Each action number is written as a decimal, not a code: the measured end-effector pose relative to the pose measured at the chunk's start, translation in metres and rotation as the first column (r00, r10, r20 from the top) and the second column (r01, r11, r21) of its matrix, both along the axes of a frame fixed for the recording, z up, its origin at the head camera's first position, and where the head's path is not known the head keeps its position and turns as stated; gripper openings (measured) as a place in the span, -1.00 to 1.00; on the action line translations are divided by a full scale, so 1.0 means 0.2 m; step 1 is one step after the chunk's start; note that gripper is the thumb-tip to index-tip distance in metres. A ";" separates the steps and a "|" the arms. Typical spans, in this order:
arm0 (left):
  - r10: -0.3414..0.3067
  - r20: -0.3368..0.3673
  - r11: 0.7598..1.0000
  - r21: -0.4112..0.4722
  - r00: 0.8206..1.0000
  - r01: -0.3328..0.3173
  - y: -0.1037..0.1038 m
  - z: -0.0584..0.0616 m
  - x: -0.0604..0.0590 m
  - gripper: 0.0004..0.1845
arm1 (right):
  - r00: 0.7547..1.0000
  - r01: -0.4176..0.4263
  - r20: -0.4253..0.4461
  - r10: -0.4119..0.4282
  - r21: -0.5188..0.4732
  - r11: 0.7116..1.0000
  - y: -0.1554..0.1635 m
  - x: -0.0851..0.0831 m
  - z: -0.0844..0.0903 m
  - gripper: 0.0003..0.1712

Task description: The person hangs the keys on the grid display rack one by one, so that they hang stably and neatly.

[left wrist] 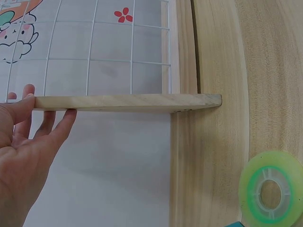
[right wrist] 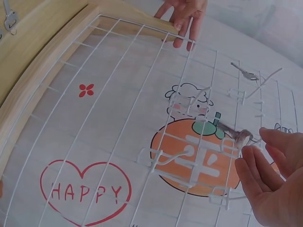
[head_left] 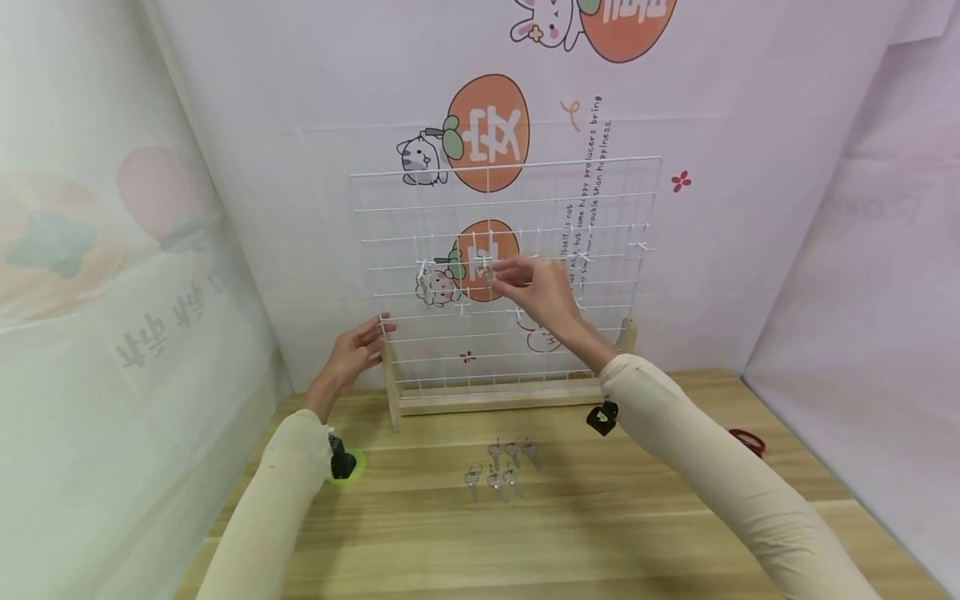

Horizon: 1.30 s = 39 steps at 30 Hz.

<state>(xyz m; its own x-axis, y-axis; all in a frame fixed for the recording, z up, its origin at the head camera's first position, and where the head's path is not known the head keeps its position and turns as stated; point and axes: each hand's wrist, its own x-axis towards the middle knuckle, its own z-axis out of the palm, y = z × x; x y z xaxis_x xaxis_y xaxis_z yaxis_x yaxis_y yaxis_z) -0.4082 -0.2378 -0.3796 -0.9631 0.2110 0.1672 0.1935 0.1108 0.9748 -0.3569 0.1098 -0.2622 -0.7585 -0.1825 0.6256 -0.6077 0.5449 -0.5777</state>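
Note:
A white wire grid panel (head_left: 435, 340) stands upright in a wooden base, with several white hooks on it. My left hand (left wrist: 28, 137) grips the wooden side post (left wrist: 128, 102), thumb on one face and fingers on the other. Up at the middle of the grid, my right hand (head_left: 536, 287) pinches a small silver key (right wrist: 242, 137) between thumb and fingertips, right at a white hook. Another key (right wrist: 247, 74) hangs from a hook to the left of it. On the table before the rack lie several keys with rings (head_left: 472, 477) in two rows.
A green roll of tape (left wrist: 270, 189) lies on the wooden table (head_left: 420, 550) near the rack's left foot. Red-handled scissors (head_left: 748, 442) are at the right, partly behind my right sleeve. A printed white cloth (head_left: 300, 83) hangs behind the rack.

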 end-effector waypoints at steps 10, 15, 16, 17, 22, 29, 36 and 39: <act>-0.006 -0.001 1.000 0.025 1.000 0.006 -0.01 -0.01 -0.01 -0.39 | 0.999 -0.035 0.043 0.033 0.038 0.999 0.07 0.02 -0.07 -0.65; -0.008 0.000 0.999 0.041 1.000 0.008 -0.01 0.00 -0.01 -0.39 | 0.995 -0.063 0.082 0.057 0.076 0.995 0.11 0.04 -0.14 -0.66; -0.012 -0.002 0.999 0.042 1.000 0.012 -0.01 0.00 -0.01 -0.39 | 0.994 -0.073 0.089 0.066 0.081 0.994 0.12 0.04 -0.15 -0.66; -0.017 -0.003 0.999 0.045 1.000 0.017 -0.01 0.00 0.00 -0.39 | 0.993 -0.083 0.096 0.075 0.084 0.993 0.13 0.04 -0.17 -0.67; -0.025 0.001 0.999 0.041 1.000 0.025 -0.01 0.00 0.00 -0.39 | 0.986 -0.123 0.121 0.110 0.108 0.986 0.15 0.06 -0.25 -0.68; -0.012 0.014 0.999 0.039 1.000 0.012 0.00 0.00 0.00 -0.38 | 0.979 -0.146 0.168 0.116 0.176 0.973 0.16 0.06 -0.39 -0.69; -0.017 0.005 0.999 0.038 1.000 0.016 0.00 0.00 0.00 -0.39 | 0.965 -0.194 0.214 0.151 0.198 0.961 0.16 0.06 -0.55 -0.71; -0.012 0.006 0.999 0.034 1.000 0.012 0.00 0.00 0.00 -0.39 | 0.962 -0.205 0.219 0.161 0.195 0.959 0.15 0.06 -0.62 -0.71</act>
